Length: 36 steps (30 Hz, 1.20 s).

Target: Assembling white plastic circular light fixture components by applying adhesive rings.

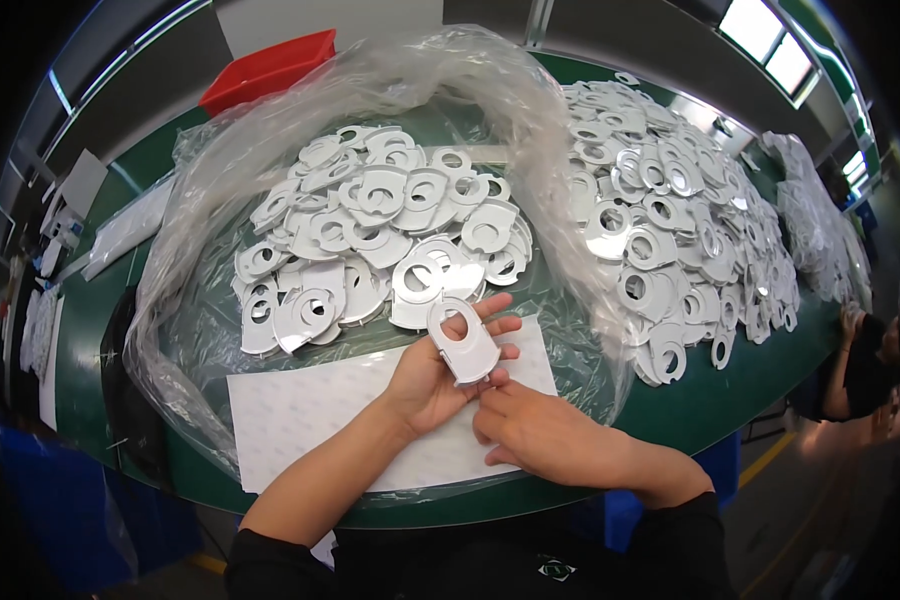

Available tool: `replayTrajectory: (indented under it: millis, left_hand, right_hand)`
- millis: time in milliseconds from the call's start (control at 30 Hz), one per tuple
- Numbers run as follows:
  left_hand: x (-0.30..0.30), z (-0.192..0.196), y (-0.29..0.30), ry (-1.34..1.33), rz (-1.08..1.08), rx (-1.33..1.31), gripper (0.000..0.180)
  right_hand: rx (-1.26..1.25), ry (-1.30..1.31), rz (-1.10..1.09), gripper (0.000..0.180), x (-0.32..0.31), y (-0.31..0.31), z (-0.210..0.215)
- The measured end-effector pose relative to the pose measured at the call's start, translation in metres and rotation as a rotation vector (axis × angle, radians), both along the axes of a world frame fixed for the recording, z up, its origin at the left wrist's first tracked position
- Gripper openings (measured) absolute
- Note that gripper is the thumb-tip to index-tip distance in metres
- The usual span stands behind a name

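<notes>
A flat white plastic part (475,357) with a large round hole and a rounded top lies tilted across my left hand (417,390). That hand is palm up, its fingers behind the part, their tips showing past its right edge. My right hand (545,432) meets the part's lower edge with curled fingers; whether a small thing is pinched there is hidden. Under both hands a white sheet (305,415) lies near the table's front edge. Just beyond, a heap of similar white parts (395,248) rests on clear plastic film.
Crumpled clear plastic (515,95) rings the heap. A larger pile of white parts (705,215) covers the right of the green table (760,385). At the back left stands a red bin (270,72). Another person's arm (842,375) shows at the far right.
</notes>
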<state>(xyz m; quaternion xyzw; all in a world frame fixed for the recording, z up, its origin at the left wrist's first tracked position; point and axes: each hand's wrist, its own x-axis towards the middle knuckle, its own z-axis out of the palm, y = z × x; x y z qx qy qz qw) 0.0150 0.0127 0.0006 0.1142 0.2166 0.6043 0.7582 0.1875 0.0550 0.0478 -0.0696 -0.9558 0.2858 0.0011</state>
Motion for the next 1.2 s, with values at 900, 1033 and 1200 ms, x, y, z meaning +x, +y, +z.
replayTrajectory:
  millis: [900, 1033, 1200]
  left_hand:
    - [0.009, 0.006, 0.001, 0.149, -0.032, -0.052, 0.070]
    - [0.009, 0.004, 0.002, 0.187, -0.021, -0.063, 0.071]
    - [0.009, 0.003, 0.002, 0.200, -0.022, -0.074, 0.072]
  right_hand:
    - [-0.920, 0.522, -0.541, 0.008, -0.010, 0.047, -0.006]
    - [-0.940, 0.476, -0.593, 0.011, -0.017, 0.043, -0.016]
    - [-0.994, 0.387, -0.596, 0.011, -0.015, 0.047, -0.019]
